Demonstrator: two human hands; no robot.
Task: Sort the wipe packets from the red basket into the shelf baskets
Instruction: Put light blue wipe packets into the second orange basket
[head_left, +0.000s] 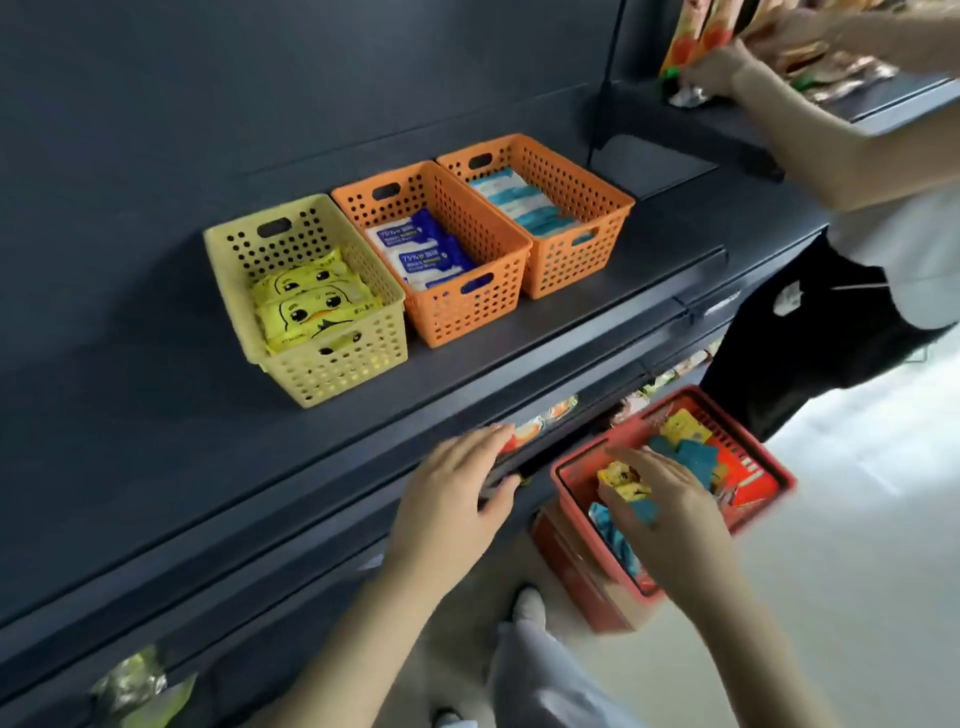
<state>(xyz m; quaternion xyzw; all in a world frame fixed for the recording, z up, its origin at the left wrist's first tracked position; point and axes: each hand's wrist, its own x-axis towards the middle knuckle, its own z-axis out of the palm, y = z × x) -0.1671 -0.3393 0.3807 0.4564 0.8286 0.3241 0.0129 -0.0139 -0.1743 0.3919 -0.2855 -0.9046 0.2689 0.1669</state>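
Observation:
The red basket (576, 499) sits low at the right, below the shelf, with several yellow and teal wipe packets inside. My right hand (670, 499) reaches into it and its fingers pinch a yellow packet (621, 478). My left hand (457, 493) rests with straight fingers on the dark shelf's front edge (311, 499). On the shelf stand a yellow basket (337, 364) with yellow duck packets (306, 306), a middle orange basket (467, 306) with blue-and-white packets (421, 249), and a right orange basket (576, 244) with teal-and-white packets (524, 205).
Another person (883, 208) stands at the right, both hands among snack packets (810, 67) on a higher shelf. More snack packs show on the shelf level below (545, 415). A white shoe (530, 608) and pale floor lie beneath the red basket.

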